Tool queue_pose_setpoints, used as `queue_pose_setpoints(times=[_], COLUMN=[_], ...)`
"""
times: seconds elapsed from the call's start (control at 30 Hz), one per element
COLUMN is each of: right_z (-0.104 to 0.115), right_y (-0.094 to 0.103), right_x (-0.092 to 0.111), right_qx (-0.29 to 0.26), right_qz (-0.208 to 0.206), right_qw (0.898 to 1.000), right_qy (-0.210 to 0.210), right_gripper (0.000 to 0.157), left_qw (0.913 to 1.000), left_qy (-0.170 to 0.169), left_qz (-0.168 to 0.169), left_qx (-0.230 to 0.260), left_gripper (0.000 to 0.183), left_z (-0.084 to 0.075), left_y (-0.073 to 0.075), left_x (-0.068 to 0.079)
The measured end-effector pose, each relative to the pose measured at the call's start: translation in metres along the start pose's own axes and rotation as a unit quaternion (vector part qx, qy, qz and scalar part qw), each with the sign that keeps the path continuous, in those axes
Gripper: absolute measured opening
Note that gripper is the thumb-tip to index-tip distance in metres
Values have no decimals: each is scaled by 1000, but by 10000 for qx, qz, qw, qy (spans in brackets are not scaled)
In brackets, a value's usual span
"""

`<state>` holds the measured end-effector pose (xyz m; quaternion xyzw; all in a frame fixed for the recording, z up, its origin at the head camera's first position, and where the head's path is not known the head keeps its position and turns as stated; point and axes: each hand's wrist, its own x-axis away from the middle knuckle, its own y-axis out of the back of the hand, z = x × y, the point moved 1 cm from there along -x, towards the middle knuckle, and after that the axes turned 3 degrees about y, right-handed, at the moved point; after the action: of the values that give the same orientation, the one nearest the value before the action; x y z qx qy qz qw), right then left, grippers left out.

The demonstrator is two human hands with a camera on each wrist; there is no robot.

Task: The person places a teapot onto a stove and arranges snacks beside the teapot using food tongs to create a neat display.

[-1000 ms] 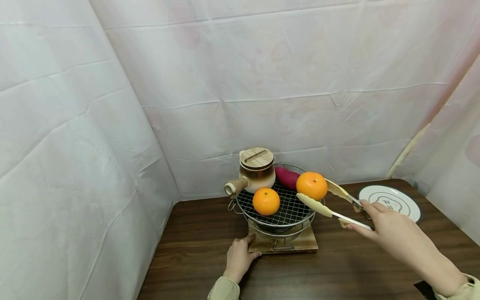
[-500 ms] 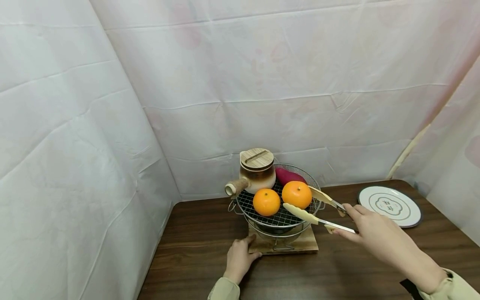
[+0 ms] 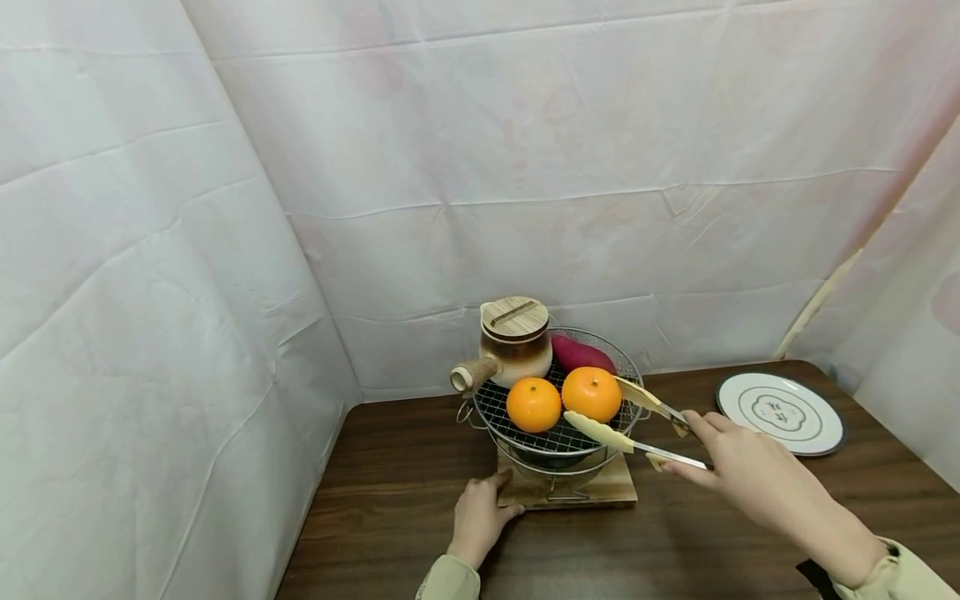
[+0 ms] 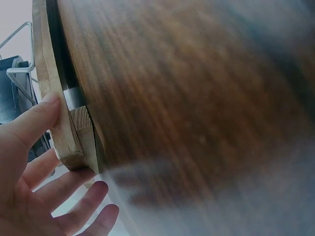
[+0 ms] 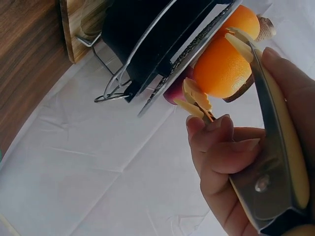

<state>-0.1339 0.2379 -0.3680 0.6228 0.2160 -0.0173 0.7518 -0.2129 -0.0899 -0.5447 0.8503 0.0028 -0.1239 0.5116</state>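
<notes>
My right hand [image 3: 757, 471] holds metal kitchen tongs [image 3: 667, 454] with cream tips. The tips stand on either side of the right-hand orange [image 3: 592, 394]; I cannot tell whether both touch it. That orange sits on the round wire grill [image 3: 573, 437], beside a second orange [image 3: 533, 405] to its left. Behind them lies a purple sweet potato [image 3: 581, 353]. A small pot [image 3: 525, 360] with a wooden lid stands at the grill's back left. My left hand [image 3: 477, 517] grips the front-left corner of the wooden board [image 3: 611, 490] under the stove, thumb along its front edge.
A white plate [image 3: 813, 417] with a dark rim lies on the brown table [image 3: 390, 467] to the right. The pot's handle [image 3: 472, 375] sticks out past the grill's left rim. Pale cloth [image 3: 525, 167] hangs behind and at both sides.
The right hand has moved left and down with the tongs, bringing the orange from over the grill's right side down beside the other orange. The left hand has stayed on the board.
</notes>
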Motion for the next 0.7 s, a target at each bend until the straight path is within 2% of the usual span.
queue_pose_setpoints(times=[0.17, 0.7], right_z=[1, 0], right_y=[0, 10], right_x=[-1, 3], right_qx=[40, -103], right_qz=[-106, -84], right_qw=[9999, 9995], right_qy=[-22, -285], right_gripper=[77, 83], left_qw=[10000, 10000], left_qy=[31, -72], left_qz=[40, -50], left_qx=[-15, -21], left_gripper=[56, 55], left_z=[0, 0], left_y=[-1, -1], left_x=[0, -1])
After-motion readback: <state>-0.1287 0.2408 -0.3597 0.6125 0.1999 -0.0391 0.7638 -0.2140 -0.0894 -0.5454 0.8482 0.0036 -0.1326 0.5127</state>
